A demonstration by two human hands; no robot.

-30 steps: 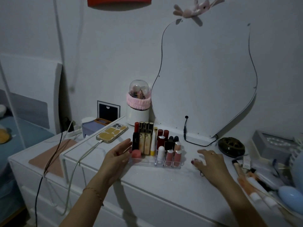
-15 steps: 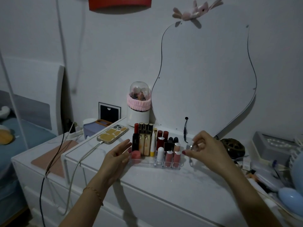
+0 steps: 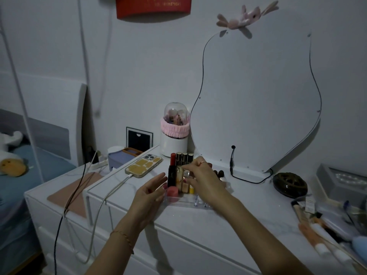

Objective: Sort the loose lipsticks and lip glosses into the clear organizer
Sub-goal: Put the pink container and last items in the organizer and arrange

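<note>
The clear organizer stands on the white dresser top, filled with upright lipsticks and glosses. A tall red-capped lipstick and several dark-capped ones stand at its back left; a round pink pot sits at its front left. My right hand reaches over the organizer from the right and pinches a small clear-capped lip gloss above the middle slots. It hides most of the right-hand slots. My left hand rests with straight fingers against the organizer's left side.
A phone on a charging cable lies left of the organizer. A white jar with a pink band and a wavy mirror stand behind. A dark round dish and a heap of tubes and brushes fill the right side.
My right hand picked up the small gloss from the dresser right of the organizer and carried it left over the organizer. My left hand stayed at the organizer's left side.
</note>
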